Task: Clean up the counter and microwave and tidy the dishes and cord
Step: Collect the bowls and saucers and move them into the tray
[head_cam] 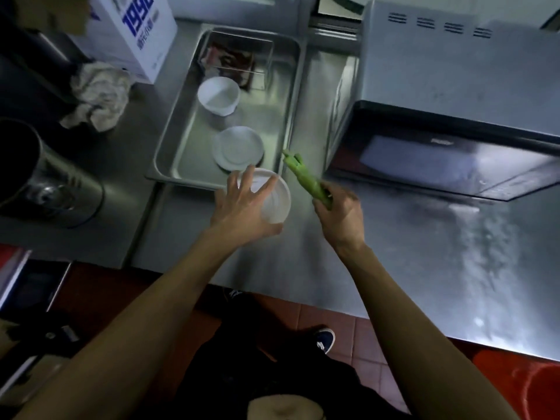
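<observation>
Pot [45, 180]: steel, far left of the left hand, on the counter [394, 253].

Rag [98, 95]: crumpled, pale, up and left of the left hand, just in front of the box [133, 34], which is white with blue print.

Tray [169, 140]: steel, directly beyond the left hand. Holds a white cup [218, 95] at mid-length, a white plate [238, 148] nearer the hand, and dark blurred items at the far end that cannot be made out.

Left hand [242, 210]: fingers spread over the top of a white bowl [277, 201], thumb under its near edge, gripping it. The bowl is at the tray's near right corner; whether it rests on the rim or is lifted clear cannot be told.

Brush [306, 177]: green, slender, blurred; what kind of tool it is stays uncertain. Its far tip points toward the tray's right rim, just right of the plate.

Right hand [339, 216]: closed around the near end of the brush, just right of the bowl, apart from the left hand.

Microwave [454, 101]: grey case, dark door, beyond and right of the right hand, on the counter.

Counter to the right of the right hand: streaked with pale smears.
</observation>
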{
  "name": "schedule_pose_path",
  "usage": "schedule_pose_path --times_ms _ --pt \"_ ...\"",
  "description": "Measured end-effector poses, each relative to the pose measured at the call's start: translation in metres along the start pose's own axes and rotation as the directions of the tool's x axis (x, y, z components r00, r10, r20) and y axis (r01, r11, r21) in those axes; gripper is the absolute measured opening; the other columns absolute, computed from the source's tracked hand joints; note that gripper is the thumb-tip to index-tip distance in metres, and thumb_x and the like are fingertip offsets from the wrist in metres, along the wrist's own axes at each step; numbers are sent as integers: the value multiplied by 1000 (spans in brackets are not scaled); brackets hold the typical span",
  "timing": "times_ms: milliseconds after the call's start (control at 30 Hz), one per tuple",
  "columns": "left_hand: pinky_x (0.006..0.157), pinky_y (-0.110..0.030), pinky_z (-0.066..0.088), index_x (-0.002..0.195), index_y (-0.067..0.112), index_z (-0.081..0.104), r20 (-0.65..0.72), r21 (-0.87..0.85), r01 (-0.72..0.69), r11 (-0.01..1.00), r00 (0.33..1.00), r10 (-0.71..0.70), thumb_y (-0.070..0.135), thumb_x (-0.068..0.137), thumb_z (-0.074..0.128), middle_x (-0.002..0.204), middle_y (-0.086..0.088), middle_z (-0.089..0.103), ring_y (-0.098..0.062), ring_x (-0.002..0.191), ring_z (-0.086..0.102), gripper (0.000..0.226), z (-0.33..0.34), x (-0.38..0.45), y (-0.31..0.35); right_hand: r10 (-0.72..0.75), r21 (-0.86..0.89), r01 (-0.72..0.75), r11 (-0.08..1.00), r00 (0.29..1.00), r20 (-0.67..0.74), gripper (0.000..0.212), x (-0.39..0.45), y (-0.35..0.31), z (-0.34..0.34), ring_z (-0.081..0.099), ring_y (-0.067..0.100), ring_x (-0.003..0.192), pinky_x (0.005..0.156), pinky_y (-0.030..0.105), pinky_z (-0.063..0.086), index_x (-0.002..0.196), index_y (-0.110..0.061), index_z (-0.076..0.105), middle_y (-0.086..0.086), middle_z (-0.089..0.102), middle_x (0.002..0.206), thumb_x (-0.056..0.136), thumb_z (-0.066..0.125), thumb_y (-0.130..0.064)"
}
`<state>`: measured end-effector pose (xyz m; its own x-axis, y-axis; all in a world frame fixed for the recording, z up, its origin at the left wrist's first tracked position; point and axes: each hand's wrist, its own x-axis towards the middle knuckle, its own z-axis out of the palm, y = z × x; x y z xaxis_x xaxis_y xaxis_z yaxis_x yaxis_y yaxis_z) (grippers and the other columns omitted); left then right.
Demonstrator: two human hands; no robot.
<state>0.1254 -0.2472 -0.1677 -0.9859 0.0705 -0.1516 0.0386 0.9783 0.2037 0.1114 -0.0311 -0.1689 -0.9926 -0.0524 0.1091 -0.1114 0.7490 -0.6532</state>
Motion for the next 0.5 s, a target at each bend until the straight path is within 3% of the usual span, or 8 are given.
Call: schedule_pose_path --times_ms 233,500 --pt "104 -62 29 145 48 19 42 -13 -21 1000 999 21 78 58 65 160 -2 4 -36 144 9 103 -23 58 -67 61 -27 -64 998 994 -93 21 54 -55 47 61 28 76 65 40 48 103 -7 71 12 69 84 83 72 -11" --pt "109 -63 26 150 48 10 127 -26 -20 999 992 24 79 63 65 163 -1 0 -38 146 6 108 -17 107 -101 130 -41 -132 990 991 -30 26 95 -77 71 61 25 82 70 41 52 110 -10 71 9 70 91 84 68 -10"
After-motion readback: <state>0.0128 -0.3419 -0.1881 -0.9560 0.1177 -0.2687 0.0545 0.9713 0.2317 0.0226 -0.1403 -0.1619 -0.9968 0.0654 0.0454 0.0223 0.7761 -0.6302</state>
